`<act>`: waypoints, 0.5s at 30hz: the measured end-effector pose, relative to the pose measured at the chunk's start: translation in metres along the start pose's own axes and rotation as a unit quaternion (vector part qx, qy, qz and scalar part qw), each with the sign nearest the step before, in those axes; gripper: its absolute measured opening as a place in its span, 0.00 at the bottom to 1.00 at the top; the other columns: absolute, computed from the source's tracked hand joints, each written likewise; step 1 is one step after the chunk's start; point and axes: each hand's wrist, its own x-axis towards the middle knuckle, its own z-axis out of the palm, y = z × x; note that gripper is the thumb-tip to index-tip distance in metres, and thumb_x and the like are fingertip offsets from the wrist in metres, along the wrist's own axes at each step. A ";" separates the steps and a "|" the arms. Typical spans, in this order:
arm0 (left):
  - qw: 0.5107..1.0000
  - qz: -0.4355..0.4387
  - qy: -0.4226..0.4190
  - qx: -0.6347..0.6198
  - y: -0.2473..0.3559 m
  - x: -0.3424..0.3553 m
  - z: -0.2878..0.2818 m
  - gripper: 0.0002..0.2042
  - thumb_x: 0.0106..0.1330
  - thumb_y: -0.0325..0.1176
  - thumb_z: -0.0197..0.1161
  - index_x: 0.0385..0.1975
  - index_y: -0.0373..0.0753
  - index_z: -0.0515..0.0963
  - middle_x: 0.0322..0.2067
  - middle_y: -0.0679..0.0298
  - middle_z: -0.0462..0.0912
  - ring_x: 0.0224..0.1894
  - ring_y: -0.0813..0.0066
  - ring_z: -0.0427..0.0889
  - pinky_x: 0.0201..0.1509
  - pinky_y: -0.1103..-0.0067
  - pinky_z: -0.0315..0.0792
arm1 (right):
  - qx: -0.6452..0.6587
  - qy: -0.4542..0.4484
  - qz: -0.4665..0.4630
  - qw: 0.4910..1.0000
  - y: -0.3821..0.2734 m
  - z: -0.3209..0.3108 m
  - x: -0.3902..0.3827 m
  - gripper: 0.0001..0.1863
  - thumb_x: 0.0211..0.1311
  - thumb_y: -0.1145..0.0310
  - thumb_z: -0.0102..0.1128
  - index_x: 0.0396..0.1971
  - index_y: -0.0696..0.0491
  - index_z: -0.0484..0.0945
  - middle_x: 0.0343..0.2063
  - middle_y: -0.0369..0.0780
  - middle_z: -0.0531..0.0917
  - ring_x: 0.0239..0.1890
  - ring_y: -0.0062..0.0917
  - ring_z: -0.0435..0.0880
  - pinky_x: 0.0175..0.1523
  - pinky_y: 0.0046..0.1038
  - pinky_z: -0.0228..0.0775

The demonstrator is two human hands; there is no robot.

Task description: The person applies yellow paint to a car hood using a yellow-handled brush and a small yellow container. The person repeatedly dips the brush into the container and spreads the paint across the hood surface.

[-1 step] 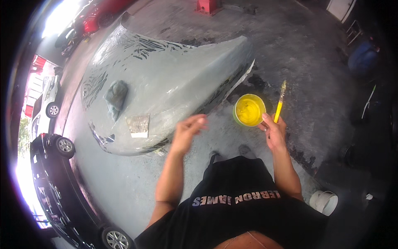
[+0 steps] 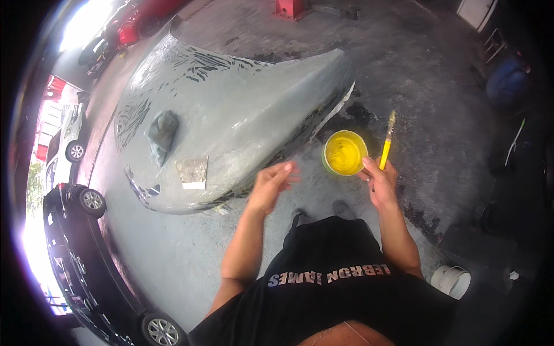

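Note:
My right hand point(image 2: 381, 183) is closed on a small round can of yellow paint point(image 2: 345, 153), its thumb at the rim. The same hand clasps a paintbrush point(image 2: 388, 141) with a yellow handle, bristles pointing up and away. To the left of the can, my left hand point(image 2: 276, 184) hovers with loosely bent, slightly blurred fingers apart from the thumb; nothing shows in it. Beyond that hand lies a large curved grey panel point(image 2: 231, 109) under glossy, wrinkled clear film. A crumpled blue-grey cloth point(image 2: 163, 134) and a smeared rectangular piece point(image 2: 193, 173) rest on the panel.
A white bucket point(image 2: 451, 281) is on the floor at lower right. Parked along the left are a black car point(image 2: 86, 248) and a white car point(image 2: 66, 135). A red base point(image 2: 289, 8) stands at the far side, and a blue container point(image 2: 506, 81) at far right.
My left hand has shifted right, closer to the can, and its fingers have turned. The can and brush in my right hand sit slightly further left in the picture.

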 end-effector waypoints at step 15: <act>0.996 -0.054 -0.030 -0.068 -0.035 0.002 0.094 0.23 0.69 0.40 0.71 0.54 0.26 0.78 0.42 0.57 0.86 0.40 0.70 0.87 0.48 0.73 0.83 | -0.031 -0.148 0.088 0.985 0.007 -0.068 0.010 0.17 0.63 0.68 0.75 0.31 0.52 0.71 0.38 0.43 0.83 0.39 0.26 0.86 0.47 0.33 0.85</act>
